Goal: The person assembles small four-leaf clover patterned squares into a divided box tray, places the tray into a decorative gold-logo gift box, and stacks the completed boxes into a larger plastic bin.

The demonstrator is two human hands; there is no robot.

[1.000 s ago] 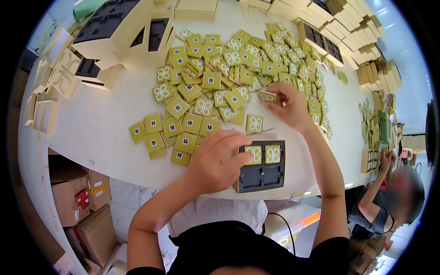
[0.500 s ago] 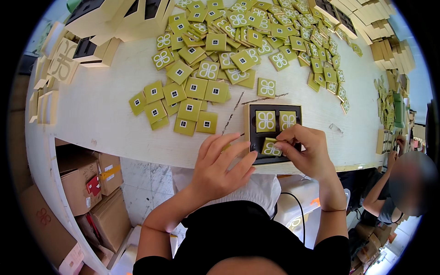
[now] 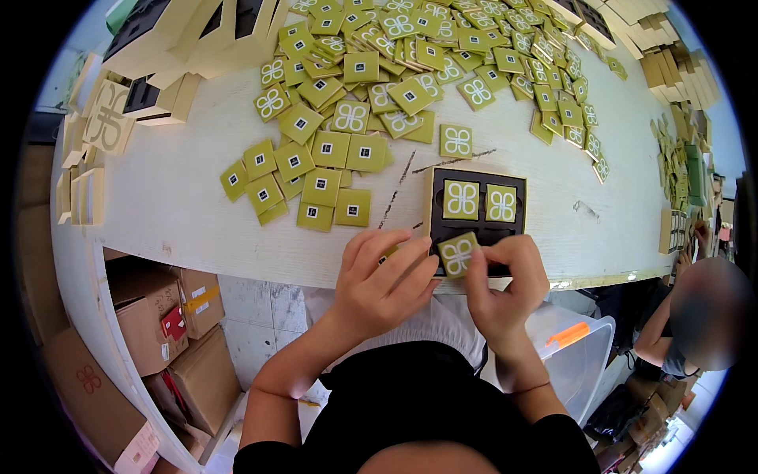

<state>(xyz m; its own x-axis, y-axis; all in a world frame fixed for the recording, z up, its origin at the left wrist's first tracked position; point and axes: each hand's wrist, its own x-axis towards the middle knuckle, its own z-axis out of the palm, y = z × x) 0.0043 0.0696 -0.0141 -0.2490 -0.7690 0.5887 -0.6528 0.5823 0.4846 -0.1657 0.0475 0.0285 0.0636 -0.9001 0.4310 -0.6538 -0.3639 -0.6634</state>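
At the table's near edge, both hands meet over a black tray. The right hand pinches a green tile between thumb and fingertips, over the tray's lower left slot. The left hand, fingers loosely curled together, touches the tray's edge. Two tiles fill the upper slots. Beyond, loose tiles cover the table.

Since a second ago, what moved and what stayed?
The right hand came back from the pile of green tiles with one green tile, now at the black tray's lower left slot. The left hand slid from left of the tray to its near edge. The two tiles in the upper slots stayed.
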